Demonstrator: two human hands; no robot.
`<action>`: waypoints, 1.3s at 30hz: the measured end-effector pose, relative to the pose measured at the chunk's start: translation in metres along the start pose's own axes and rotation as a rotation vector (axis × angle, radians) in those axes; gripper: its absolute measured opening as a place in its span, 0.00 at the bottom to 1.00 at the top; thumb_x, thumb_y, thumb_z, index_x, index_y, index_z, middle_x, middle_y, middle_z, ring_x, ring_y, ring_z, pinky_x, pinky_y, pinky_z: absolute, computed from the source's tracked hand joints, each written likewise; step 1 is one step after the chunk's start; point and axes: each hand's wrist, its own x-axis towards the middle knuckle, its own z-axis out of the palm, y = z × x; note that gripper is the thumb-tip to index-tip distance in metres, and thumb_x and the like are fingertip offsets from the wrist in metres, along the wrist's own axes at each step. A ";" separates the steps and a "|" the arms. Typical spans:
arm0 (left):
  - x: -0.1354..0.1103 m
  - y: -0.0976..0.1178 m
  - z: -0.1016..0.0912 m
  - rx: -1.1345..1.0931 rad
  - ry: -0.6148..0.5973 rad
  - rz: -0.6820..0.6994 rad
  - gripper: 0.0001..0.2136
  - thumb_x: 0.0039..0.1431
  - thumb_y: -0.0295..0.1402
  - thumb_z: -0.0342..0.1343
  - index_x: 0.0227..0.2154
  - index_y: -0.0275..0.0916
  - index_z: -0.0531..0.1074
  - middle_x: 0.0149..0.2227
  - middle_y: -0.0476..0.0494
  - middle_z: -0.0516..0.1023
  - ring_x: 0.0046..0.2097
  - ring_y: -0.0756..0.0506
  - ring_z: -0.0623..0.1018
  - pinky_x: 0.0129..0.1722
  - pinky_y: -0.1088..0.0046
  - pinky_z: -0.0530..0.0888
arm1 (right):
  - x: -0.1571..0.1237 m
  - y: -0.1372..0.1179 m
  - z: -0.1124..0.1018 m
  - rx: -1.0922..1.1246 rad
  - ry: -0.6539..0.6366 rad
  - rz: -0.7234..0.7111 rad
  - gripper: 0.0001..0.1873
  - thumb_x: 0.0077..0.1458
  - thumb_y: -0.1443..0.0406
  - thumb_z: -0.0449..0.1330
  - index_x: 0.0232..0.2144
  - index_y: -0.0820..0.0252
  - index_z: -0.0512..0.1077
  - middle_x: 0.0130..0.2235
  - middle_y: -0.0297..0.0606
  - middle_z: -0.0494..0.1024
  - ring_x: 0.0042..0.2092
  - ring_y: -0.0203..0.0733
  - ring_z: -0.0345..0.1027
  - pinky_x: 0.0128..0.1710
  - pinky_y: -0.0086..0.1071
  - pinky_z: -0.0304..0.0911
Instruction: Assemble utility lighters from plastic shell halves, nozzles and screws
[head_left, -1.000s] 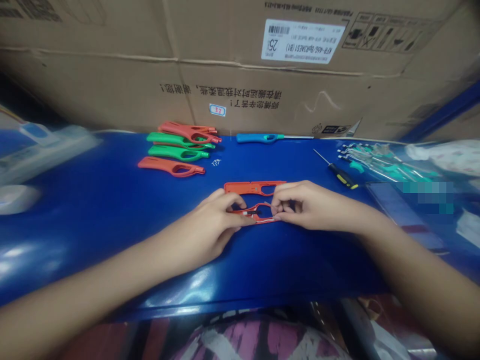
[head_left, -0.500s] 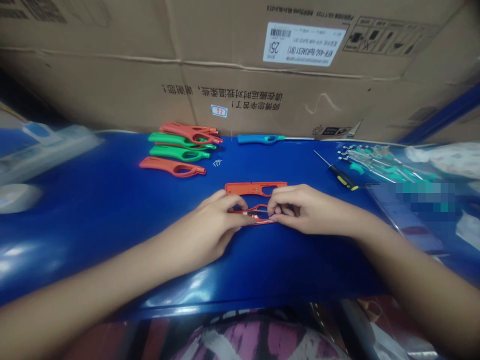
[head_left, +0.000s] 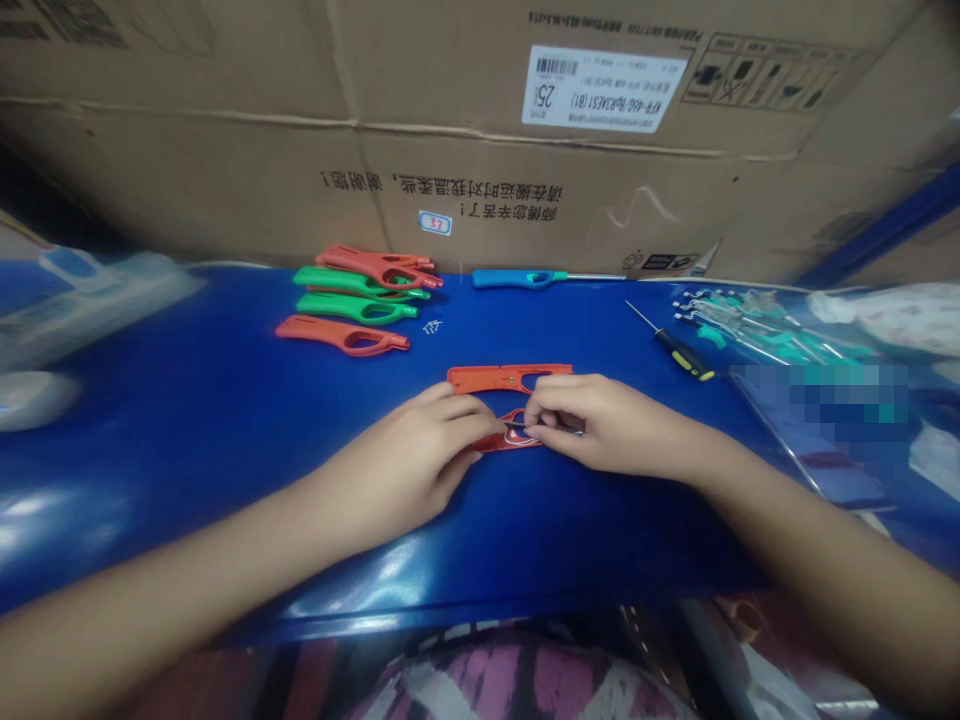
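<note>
An open orange plastic lighter shell (head_left: 514, 437) lies on the blue table (head_left: 225, 420) in front of me, mostly covered by my fingers. My left hand (head_left: 420, 455) pinches its left end, fingers curled. My right hand (head_left: 592, 420) pinches a thin metal part and wire at the shell's right end. The matching orange shell half (head_left: 495, 377) lies flat just behind both hands, untouched.
Several orange and green lighter shells (head_left: 360, 295) lie stacked at the back left. A blue long-nosed lighter (head_left: 540, 277) rests by the cardboard box (head_left: 465, 130). A black-and-yellow screwdriver (head_left: 679, 350) and a heap of teal-tipped metal parts (head_left: 757, 325) lie at right.
My right hand has slid left along the orange shell toward my left hand, and my fingers now cover more of the shell. Nothing else has moved.
</note>
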 end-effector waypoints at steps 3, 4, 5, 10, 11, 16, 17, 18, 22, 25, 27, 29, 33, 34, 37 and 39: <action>-0.001 -0.002 0.001 0.011 0.014 0.023 0.15 0.68 0.25 0.49 0.52 0.43 0.75 0.49 0.43 0.77 0.50 0.42 0.72 0.52 0.62 0.71 | -0.002 0.002 -0.005 0.042 -0.008 -0.015 0.04 0.60 0.68 0.58 0.34 0.60 0.74 0.35 0.36 0.76 0.32 0.35 0.63 0.32 0.29 0.55; -0.001 -0.003 0.001 0.020 0.016 0.027 0.15 0.68 0.26 0.48 0.52 0.44 0.75 0.50 0.43 0.77 0.51 0.42 0.71 0.52 0.62 0.71 | -0.004 0.003 -0.007 0.067 -0.026 -0.017 0.04 0.60 0.69 0.58 0.35 0.60 0.74 0.35 0.36 0.76 0.32 0.34 0.64 0.31 0.28 0.56; -0.002 -0.003 0.002 0.032 0.012 0.030 0.16 0.68 0.26 0.48 0.52 0.45 0.75 0.50 0.44 0.76 0.51 0.42 0.71 0.52 0.62 0.71 | -0.005 0.003 -0.009 0.091 -0.044 -0.012 0.05 0.59 0.70 0.58 0.35 0.60 0.74 0.36 0.36 0.76 0.32 0.34 0.64 0.31 0.28 0.57; -0.002 0.000 0.002 0.108 -0.042 0.033 0.23 0.66 0.22 0.46 0.58 0.52 0.72 0.53 0.43 0.73 0.48 0.41 0.69 0.49 0.60 0.71 | -0.006 0.005 -0.015 0.125 -0.075 0.022 0.05 0.58 0.71 0.58 0.34 0.60 0.75 0.35 0.35 0.76 0.31 0.33 0.65 0.30 0.27 0.59; -0.001 0.000 0.002 0.117 -0.049 0.036 0.24 0.66 0.22 0.46 0.58 0.52 0.71 0.54 0.43 0.73 0.48 0.41 0.69 0.49 0.60 0.71 | -0.006 0.005 -0.015 0.125 -0.075 0.016 0.06 0.57 0.71 0.58 0.34 0.60 0.75 0.34 0.35 0.76 0.31 0.33 0.65 0.30 0.27 0.58; 0.001 0.001 0.002 0.131 -0.076 0.042 0.26 0.65 0.20 0.45 0.60 0.52 0.69 0.53 0.41 0.71 0.48 0.40 0.67 0.48 0.58 0.71 | -0.007 0.004 -0.013 0.108 -0.076 -0.019 0.08 0.57 0.74 0.57 0.34 0.60 0.75 0.35 0.35 0.76 0.32 0.33 0.65 0.31 0.27 0.58; 0.001 0.001 0.002 0.127 -0.075 0.043 0.26 0.65 0.20 0.45 0.60 0.52 0.69 0.53 0.41 0.71 0.48 0.40 0.67 0.48 0.59 0.71 | -0.007 0.004 -0.012 0.102 -0.072 -0.013 0.08 0.56 0.74 0.57 0.34 0.60 0.75 0.35 0.35 0.77 0.31 0.33 0.65 0.30 0.27 0.57; 0.001 0.001 0.002 0.122 -0.072 0.043 0.26 0.65 0.20 0.45 0.60 0.53 0.69 0.53 0.41 0.71 0.48 0.40 0.67 0.48 0.59 0.70 | -0.007 0.004 -0.011 0.098 -0.066 -0.006 0.08 0.56 0.74 0.57 0.35 0.60 0.75 0.34 0.34 0.77 0.30 0.32 0.64 0.29 0.27 0.57; 0.000 0.002 0.003 0.111 -0.072 0.037 0.27 0.65 0.20 0.45 0.61 0.53 0.68 0.53 0.41 0.70 0.47 0.40 0.66 0.49 0.59 0.70 | -0.006 0.005 -0.010 0.099 -0.044 -0.005 0.08 0.56 0.74 0.58 0.34 0.60 0.76 0.33 0.33 0.77 0.30 0.32 0.63 0.29 0.26 0.56; 0.000 0.001 0.005 0.116 -0.087 0.027 0.28 0.64 0.19 0.45 0.61 0.53 0.67 0.53 0.41 0.69 0.48 0.40 0.65 0.49 0.58 0.70 | -0.004 0.005 -0.009 0.114 -0.045 -0.036 0.09 0.57 0.74 0.58 0.34 0.61 0.77 0.34 0.33 0.76 0.30 0.31 0.63 0.30 0.26 0.56; 0.000 0.001 0.005 0.113 -0.089 0.025 0.29 0.62 0.19 0.46 0.62 0.53 0.67 0.53 0.41 0.69 0.47 0.40 0.65 0.49 0.58 0.69 | -0.004 0.005 -0.009 0.123 -0.056 -0.061 0.09 0.58 0.74 0.58 0.36 0.61 0.77 0.35 0.34 0.76 0.31 0.31 0.63 0.31 0.26 0.57; 0.000 0.000 0.006 0.105 -0.086 0.023 0.29 0.62 0.18 0.46 0.62 0.53 0.67 0.53 0.41 0.69 0.47 0.40 0.65 0.49 0.58 0.69 | -0.004 0.005 -0.010 0.134 -0.063 -0.071 0.09 0.58 0.74 0.58 0.37 0.61 0.77 0.36 0.34 0.76 0.31 0.31 0.64 0.31 0.26 0.58; 0.000 0.001 0.005 0.080 -0.079 0.032 0.27 0.63 0.19 0.45 0.60 0.53 0.69 0.53 0.41 0.69 0.48 0.40 0.65 0.49 0.57 0.69 | -0.004 0.005 -0.011 0.166 -0.092 -0.070 0.09 0.59 0.73 0.58 0.37 0.60 0.77 0.37 0.35 0.77 0.33 0.32 0.66 0.32 0.26 0.59; 0.000 0.001 0.005 0.072 -0.075 0.037 0.27 0.64 0.19 0.45 0.59 0.53 0.70 0.53 0.42 0.69 0.48 0.40 0.65 0.49 0.58 0.69 | -0.004 0.005 -0.011 0.168 -0.099 -0.073 0.09 0.59 0.73 0.58 0.37 0.60 0.77 0.37 0.35 0.77 0.33 0.32 0.67 0.32 0.26 0.59; 0.000 0.002 0.004 0.055 -0.068 0.051 0.26 0.63 0.19 0.45 0.58 0.52 0.71 0.52 0.42 0.70 0.48 0.41 0.65 0.49 0.58 0.69 | -0.005 0.005 -0.012 0.166 -0.115 -0.081 0.09 0.59 0.73 0.58 0.37 0.60 0.77 0.36 0.35 0.76 0.34 0.33 0.67 0.32 0.27 0.60; 0.000 0.003 0.004 0.052 -0.066 0.061 0.27 0.63 0.18 0.45 0.57 0.52 0.72 0.52 0.42 0.70 0.48 0.41 0.65 0.50 0.59 0.69 | -0.005 0.004 -0.013 0.159 -0.124 -0.071 0.08 0.59 0.72 0.58 0.37 0.59 0.77 0.36 0.35 0.76 0.33 0.33 0.67 0.32 0.27 0.60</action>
